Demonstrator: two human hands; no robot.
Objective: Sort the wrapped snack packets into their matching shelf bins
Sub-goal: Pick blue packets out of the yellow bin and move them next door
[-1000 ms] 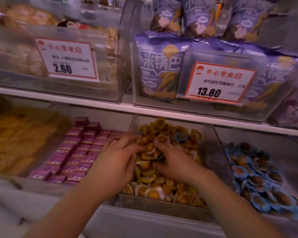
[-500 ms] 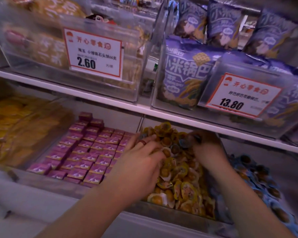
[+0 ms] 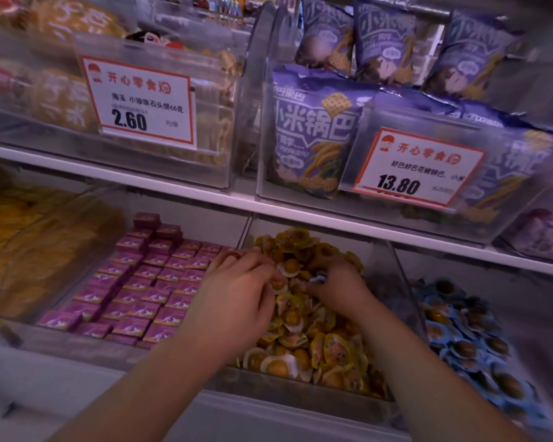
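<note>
A clear middle bin (image 3: 393,272) on the lower shelf holds a heap of yellow wrapped snack packets (image 3: 326,349). Both my hands are deep in that heap. My left hand (image 3: 237,298) lies on the heap's left side, its fingers curled over a yellow packet (image 3: 280,283). My right hand (image 3: 340,283) is further back, fingers curled round a small blue-wrapped packet (image 3: 319,277) among the yellow ones. The bin to the right holds several blue wrapped packets (image 3: 466,333).
Purple boxed snacks (image 3: 141,291) fill the bin left of the yellow one, with yellow bags (image 3: 29,250) further left. The upper shelf (image 3: 205,194) carries clear bins with price tags 2.60 (image 3: 141,103) and 13.80 (image 3: 419,167) and purple snack bags (image 3: 313,138).
My right hand reached to the back of the yellow heap, then drew slightly nearer with a blue packet in its fingers. The left hand stayed on the heap's left side. The view shifted.
</note>
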